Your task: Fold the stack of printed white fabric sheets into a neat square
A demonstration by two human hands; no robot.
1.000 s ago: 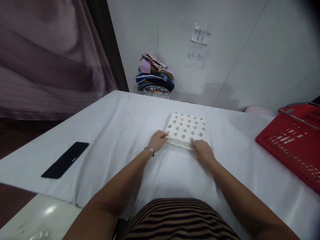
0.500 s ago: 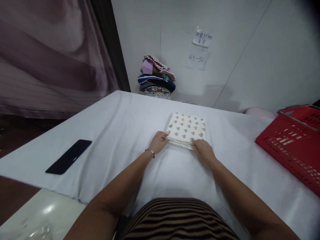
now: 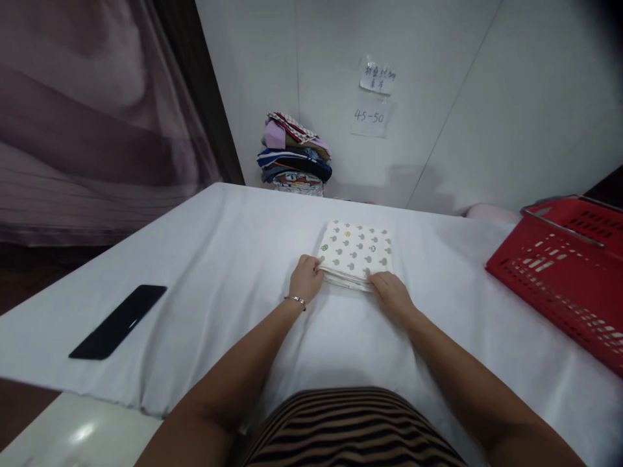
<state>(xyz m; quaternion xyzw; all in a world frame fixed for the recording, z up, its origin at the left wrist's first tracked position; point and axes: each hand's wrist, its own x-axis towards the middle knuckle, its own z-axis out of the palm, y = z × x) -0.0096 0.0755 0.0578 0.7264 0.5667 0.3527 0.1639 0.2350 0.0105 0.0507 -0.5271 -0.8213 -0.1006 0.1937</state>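
Observation:
A folded white cloth (image 3: pixel 355 250) with grey tree-like prints and a few green and yellow ones lies flat on the white-covered table (image 3: pixel 253 246). My left hand (image 3: pixel 306 277) pinches its near left corner, the fingers closed at the layered edge. At the near right corner, my right hand (image 3: pixel 390 292) grips the same edge, thumb side against the folds. Several layers show along the near side between the hands. The undersides of the fingers are hidden.
A black phone-like slab (image 3: pixel 119 322) lies on the left of the table. To the right stands a red plastic basket (image 3: pixel 559 272) with a handle. Behind the table's far edge rises a stack of folded fabrics (image 3: pixel 294 155) against the wall. A curtain (image 3: pixel 97 130) hangs at left.
The view has shifted slightly, so the table items appear a little further left. Both hands keep their hold on the cloth's near corners, and the cloth keeps its folded shape.

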